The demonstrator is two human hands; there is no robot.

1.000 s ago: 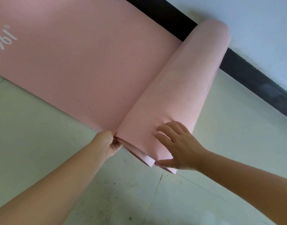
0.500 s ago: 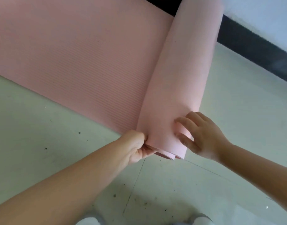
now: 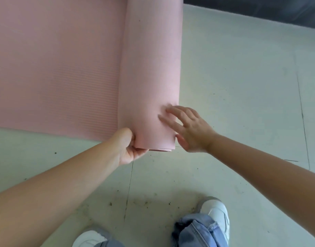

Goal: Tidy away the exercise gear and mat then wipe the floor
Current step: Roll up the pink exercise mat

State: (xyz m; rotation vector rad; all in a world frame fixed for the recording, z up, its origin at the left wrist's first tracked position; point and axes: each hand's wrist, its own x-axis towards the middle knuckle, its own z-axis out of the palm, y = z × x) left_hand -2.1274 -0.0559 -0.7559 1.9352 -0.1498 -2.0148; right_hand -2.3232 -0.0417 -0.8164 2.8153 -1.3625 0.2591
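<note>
Pink mat [image 3: 64, 68], one; two hands: left hand [image 3: 130, 148] grips, right hand [image 3: 190, 129] presses.

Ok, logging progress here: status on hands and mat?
Left hand grips the roll's near end. Right hand open, fingers spread on the roll. Mat part rolled, rest flat on floor. Nothing in the way.

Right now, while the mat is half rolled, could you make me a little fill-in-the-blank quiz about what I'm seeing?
1. The mat is coloured ____.
2. The left hand grips the roll at its near ____.
3. The right hand rests on the roll with its fingers ____.
4. Both shoes are coloured ____.

Missing words: pink; end; spread; white.
</note>
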